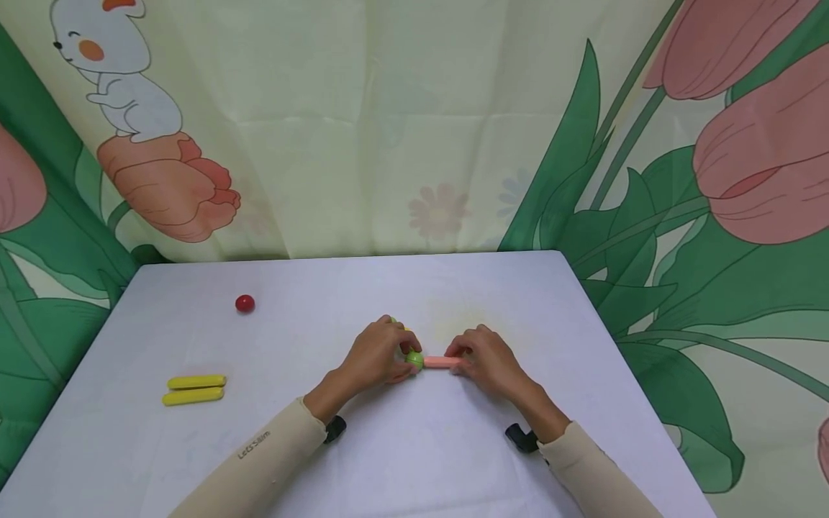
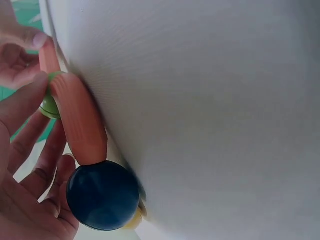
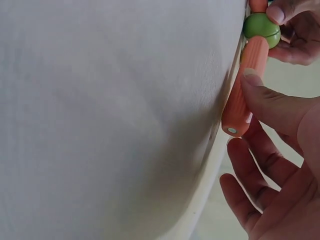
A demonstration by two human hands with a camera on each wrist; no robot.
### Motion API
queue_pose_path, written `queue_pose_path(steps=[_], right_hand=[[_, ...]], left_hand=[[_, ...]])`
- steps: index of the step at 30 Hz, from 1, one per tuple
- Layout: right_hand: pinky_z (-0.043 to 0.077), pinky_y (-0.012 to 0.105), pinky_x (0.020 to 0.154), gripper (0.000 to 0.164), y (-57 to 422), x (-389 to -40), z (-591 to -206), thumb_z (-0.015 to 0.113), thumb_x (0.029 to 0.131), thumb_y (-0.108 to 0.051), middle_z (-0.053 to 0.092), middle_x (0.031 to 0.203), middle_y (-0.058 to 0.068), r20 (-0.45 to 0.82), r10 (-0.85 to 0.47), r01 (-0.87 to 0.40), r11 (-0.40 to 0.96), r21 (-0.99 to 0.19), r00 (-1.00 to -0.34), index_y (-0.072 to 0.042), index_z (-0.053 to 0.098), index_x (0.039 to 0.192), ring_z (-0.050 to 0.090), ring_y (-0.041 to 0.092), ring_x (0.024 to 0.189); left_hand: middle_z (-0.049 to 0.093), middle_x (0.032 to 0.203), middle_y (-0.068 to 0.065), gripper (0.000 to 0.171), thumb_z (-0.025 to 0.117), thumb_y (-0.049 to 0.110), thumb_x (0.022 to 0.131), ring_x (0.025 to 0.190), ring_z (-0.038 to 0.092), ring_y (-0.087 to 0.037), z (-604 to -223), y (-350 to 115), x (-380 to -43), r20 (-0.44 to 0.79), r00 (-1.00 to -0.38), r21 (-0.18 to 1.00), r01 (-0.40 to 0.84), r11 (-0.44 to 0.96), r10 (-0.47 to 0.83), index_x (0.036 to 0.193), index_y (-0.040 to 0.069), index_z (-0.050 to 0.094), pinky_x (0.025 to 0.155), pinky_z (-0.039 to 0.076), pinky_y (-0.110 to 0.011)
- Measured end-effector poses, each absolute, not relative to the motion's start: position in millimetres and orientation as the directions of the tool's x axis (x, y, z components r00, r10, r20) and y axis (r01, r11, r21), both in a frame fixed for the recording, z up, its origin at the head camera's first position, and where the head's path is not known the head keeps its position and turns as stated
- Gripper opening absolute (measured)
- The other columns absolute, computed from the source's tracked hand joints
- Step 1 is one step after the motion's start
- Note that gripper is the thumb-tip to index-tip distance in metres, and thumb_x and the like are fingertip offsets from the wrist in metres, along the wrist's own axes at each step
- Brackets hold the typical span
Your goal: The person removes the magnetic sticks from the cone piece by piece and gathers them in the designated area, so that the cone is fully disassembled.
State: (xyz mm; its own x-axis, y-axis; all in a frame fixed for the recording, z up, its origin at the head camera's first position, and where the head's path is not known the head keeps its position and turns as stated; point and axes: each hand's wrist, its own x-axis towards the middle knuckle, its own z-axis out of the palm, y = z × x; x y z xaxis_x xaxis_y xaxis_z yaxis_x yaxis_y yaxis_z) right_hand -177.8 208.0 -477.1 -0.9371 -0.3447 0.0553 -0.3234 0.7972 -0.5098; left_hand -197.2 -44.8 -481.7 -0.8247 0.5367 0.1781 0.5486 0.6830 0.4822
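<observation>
My left hand pinches a green ball low over the white table. An orange ribbed stick joins the ball on its right side. At that stick's outer part, my right hand holds it between thumb and fingers; its free end shows a small pale disc in the right wrist view. In the left wrist view a second orange stick runs from the green ball to a dark blue ball, beside the left palm. A bit of yellow peeks out behind the blue ball. The left hand mostly hides these in the head view.
Two yellow sticks lie side by side on the left of the white-covered table. Farther back on that side sits a red ball. A curtain printed with tulips and a rabbit hangs behind the table's back edge.
</observation>
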Motion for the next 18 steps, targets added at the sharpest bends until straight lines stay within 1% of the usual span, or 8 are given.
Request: queue_pose_path(steps=[5, 12, 18], right_hand=[[0.047, 0.030, 0.079, 0.020, 208.6, -181.5, -475.7, 0.089, 0.084, -0.010, 0.072, 0.091, -0.009, 0.067, -0.381, -0.361, 0.788, -0.499, -0.922, -0.022, 0.081, 0.097, 0.054, 0.010, 0.088], [0.048, 0.034, 0.085, 0.015, 212.1, -184.3, -474.2, 0.086, 0.088, -0.012, 0.072, 0.096, -0.008, 0.077, -0.424, -0.411, 0.793, -0.450, -0.903, -0.022, 0.080, 0.099, 0.058, 0.014, 0.095], [0.048, 0.034, 0.087, 0.018, 216.6, -186.7, -471.0, 0.083, 0.089, -0.008, 0.072, 0.094, -0.010, 0.048, -0.459, -0.422, 0.765, -0.486, -0.887, -0.024, 0.080, 0.098, 0.059, 0.015, 0.096]], left_hand=[[0.073, 0.088, 0.011, 0.023, 0.096, 0.024, 0.078, 0.089, 0.054, -0.010, -480.8, -44.2, -196.7, 0.172, -0.823, 0.485, 0.549, 0.681, 0.541, 0.097, 0.024, 0.083, 0.080, 0.048, -0.031], [0.074, 0.088, 0.010, 0.024, 0.096, 0.024, 0.078, 0.092, 0.056, -0.011, -481.2, -42.1, -196.6, 0.168, -0.820, 0.473, 0.554, 0.685, 0.547, 0.099, 0.024, 0.083, 0.081, 0.048, -0.032], [0.074, 0.089, 0.009, 0.025, 0.095, 0.024, 0.079, 0.093, 0.056, -0.012, -478.6, -40.8, -194.7, 0.150, -0.825, 0.472, 0.544, 0.693, 0.545, 0.101, 0.023, 0.083, 0.082, 0.048, -0.033]])
